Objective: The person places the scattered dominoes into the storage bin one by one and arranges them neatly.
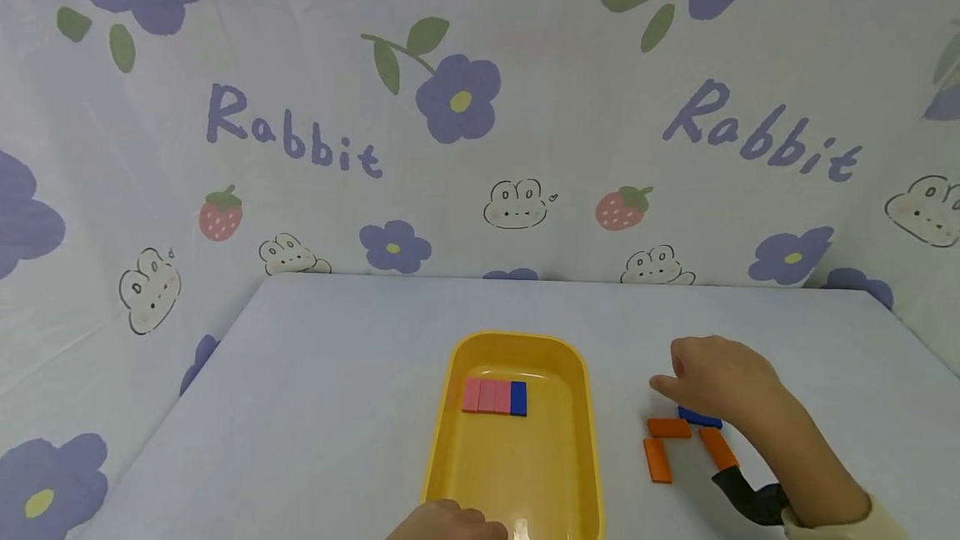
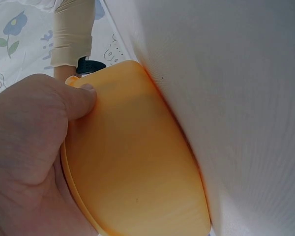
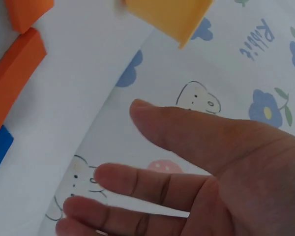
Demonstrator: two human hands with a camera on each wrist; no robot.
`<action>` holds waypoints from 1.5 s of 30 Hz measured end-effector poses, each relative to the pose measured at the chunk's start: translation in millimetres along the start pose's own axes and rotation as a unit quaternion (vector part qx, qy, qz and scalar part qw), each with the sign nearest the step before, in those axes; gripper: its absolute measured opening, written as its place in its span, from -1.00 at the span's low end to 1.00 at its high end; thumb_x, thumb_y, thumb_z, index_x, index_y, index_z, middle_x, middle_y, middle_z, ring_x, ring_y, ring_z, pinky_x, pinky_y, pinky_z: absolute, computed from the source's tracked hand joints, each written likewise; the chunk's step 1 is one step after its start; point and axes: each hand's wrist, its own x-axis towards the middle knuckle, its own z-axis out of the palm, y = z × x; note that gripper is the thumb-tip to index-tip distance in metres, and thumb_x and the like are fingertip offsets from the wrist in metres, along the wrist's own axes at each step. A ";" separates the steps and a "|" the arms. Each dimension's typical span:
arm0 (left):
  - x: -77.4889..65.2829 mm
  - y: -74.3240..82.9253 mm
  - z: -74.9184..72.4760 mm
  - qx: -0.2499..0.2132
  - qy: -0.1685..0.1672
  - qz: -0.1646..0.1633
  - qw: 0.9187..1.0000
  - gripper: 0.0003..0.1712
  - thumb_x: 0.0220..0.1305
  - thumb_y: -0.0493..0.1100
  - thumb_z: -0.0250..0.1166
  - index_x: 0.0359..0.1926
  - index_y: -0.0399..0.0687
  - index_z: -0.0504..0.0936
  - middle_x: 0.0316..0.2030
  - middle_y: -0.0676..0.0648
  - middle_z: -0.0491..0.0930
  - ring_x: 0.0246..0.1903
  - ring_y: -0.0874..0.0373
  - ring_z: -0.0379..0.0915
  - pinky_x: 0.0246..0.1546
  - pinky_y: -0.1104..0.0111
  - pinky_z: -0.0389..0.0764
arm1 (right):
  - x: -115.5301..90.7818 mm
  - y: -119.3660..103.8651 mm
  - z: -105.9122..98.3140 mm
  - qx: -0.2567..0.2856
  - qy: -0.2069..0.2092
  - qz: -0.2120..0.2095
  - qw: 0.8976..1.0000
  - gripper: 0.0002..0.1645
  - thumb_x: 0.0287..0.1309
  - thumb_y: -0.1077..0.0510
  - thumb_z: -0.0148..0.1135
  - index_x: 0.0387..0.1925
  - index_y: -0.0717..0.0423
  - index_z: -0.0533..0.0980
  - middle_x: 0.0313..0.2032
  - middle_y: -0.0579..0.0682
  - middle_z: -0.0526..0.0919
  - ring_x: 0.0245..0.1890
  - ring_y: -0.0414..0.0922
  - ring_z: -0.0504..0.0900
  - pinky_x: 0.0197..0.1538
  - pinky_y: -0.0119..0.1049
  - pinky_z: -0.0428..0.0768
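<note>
Backdrop cloth (image 1: 555, 148) – purple "Rabbit" lettering readable 2 times, plus flowers, strawberries, bunny faces. White table (image 1: 337, 373) in front. Yellow tray (image 1: 517, 473) on it, near side, long axis running away from the person. Right hand (image 1: 722, 375) released, thumb and fingers spread apart, in the air near the loose blocks, right of the tray; black band (image 1: 746, 498) by its wrist. Left hand (image 1: 450, 522) grasping the tray's near end, thumb pressed on the outer wall. Blocks last: inside the tray, toward the far left, 3 pink blocks (image 1: 487, 396) and 1 blue block (image 1: 518, 399) at their right end, side by side, touching, long axes near-far like the tray's. On the table, 3 orange blocks (image 1: 669, 428) – 1 lies left-right, 1 roughly near-far, 1 slanted from far left to near right. Second blue block (image 1: 701, 418) just beyond, mostly left-right, partly behind the right hand in the head view.
</note>
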 end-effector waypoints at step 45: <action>1.6 0.4 -3.2 -0.003 -0.033 -0.014 0.999 -0.92 0.20 -0.06 0.35 -0.35 0.10 0.63 -0.60 0.24 0.43 -0.63 0.55 0.11 -0.55 0.73 0.09 | 16.2 25.7 26.6 -0.020 -0.101 0.065 0.993 -0.50 0.17 -0.11 0.31 -0.24 0.31 0.53 -0.46 0.03 0.48 -0.41 -0.01 0.46 -0.29 -0.11 0.45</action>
